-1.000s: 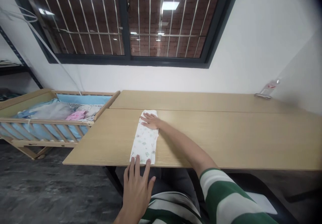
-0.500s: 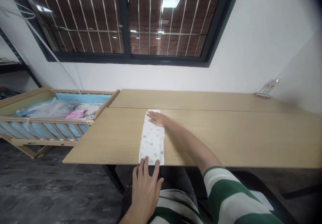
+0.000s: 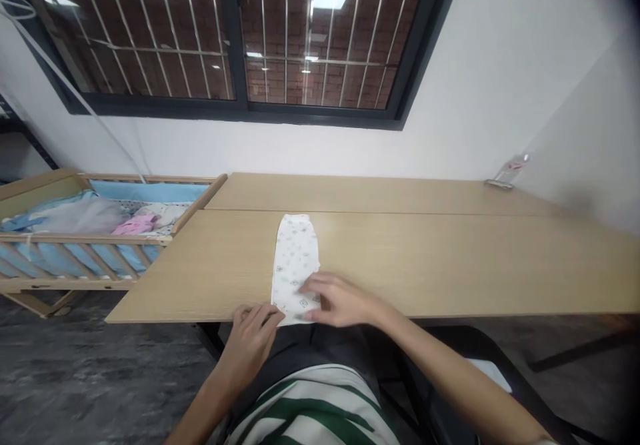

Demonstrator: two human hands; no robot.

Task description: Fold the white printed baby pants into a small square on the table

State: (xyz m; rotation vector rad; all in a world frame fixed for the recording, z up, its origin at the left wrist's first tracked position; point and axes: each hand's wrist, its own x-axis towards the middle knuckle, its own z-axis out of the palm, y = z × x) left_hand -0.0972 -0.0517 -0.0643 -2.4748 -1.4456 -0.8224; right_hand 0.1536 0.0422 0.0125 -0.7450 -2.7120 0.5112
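A narrow white cloth with small printed figures (image 3: 295,258) lies folded lengthwise on the wooden table (image 3: 450,265), its near end at the table's front edge. My left hand (image 3: 253,338) pinches the cloth's near left corner at the edge. My right hand (image 3: 337,298) rests on the near right part of the cloth, fingers curled onto the fabric. Both forearms reach up from my green and white striped top.
A wooden baby cot (image 3: 90,231) with blue lining and heaped clothes stands against the table's left end. A small plastic bottle (image 3: 510,168) lies at the table's far right corner. A barred window fills the wall ahead.
My right hand has drawn back from the cloth's far end to its near end. My left hand has turned from flat fingers to a pinch on the near corner.
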